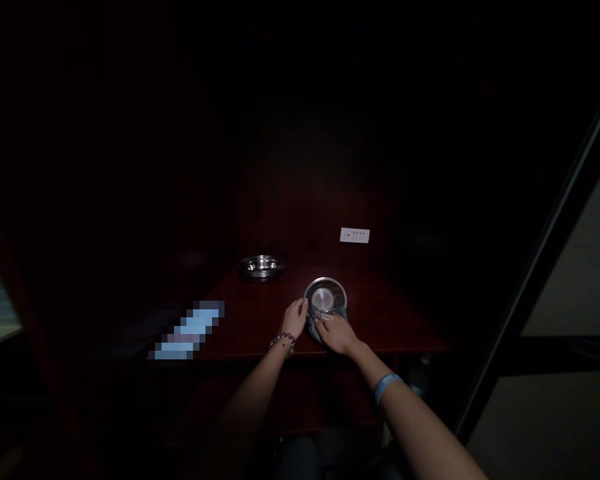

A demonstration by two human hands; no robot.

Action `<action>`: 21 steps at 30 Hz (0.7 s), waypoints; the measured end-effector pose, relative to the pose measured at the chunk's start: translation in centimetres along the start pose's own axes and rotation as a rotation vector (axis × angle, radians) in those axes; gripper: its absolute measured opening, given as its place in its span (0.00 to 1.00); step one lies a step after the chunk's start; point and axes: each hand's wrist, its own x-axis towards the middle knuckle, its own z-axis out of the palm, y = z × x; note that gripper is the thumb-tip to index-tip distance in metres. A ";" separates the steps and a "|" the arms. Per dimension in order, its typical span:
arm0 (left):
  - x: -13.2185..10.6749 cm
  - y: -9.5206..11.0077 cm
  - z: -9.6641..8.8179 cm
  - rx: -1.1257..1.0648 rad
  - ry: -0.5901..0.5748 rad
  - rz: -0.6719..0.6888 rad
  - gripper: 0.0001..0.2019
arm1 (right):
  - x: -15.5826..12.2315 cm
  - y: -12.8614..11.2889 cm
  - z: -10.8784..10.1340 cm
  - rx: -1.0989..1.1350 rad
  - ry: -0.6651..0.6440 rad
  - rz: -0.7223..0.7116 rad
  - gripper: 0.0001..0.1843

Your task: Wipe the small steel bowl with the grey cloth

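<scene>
A round metal dish point(325, 297) sits on a dark red table point(380, 320) in dim light. My left hand point(294, 319) rests against the dish's left rim, fingers curved around it. My right hand point(336, 333) presses a bluish-grey cloth point(325, 319) against the near edge of the dish, fingers closed over the cloth. A bead bracelet circles my left wrist and a blue band my right forearm.
A second metal bowl point(261, 266) stands further back to the left on the table. A white socket panel point(355, 235) sits at the table's far side. A blurred pale patch point(187, 331) lies at the table's left edge. A dark frame point(540, 280) rises at right.
</scene>
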 end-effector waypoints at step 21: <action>-0.4 0.5 -0.3 -0.059 0.014 0.006 0.17 | -0.4 1.5 -0.5 -0.241 0.069 0.082 0.31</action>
